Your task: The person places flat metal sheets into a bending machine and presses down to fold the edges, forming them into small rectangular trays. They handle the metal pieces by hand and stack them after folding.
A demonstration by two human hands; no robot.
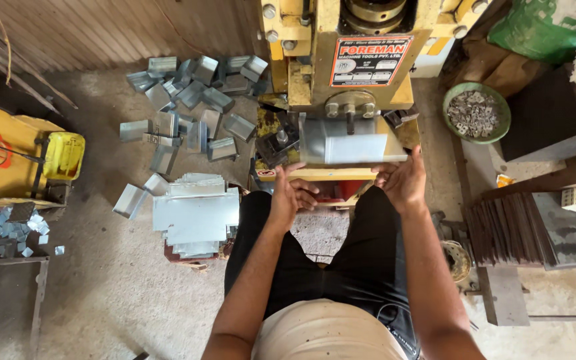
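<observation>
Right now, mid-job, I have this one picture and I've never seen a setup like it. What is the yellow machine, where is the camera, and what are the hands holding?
The picture comes from a camera on the person's head, looking straight down at their lap and hands. The yellow machine in front of them looks like a metal press. Both hands hold a bent metal sheet on the machine's bed: the left hand at its near left edge, the right hand at its near right corner. On the floor to the left lie a stack of flat sheets and, further away, a pile of folded pieces. A green bowl of small metal bits sits at the right.
</observation>
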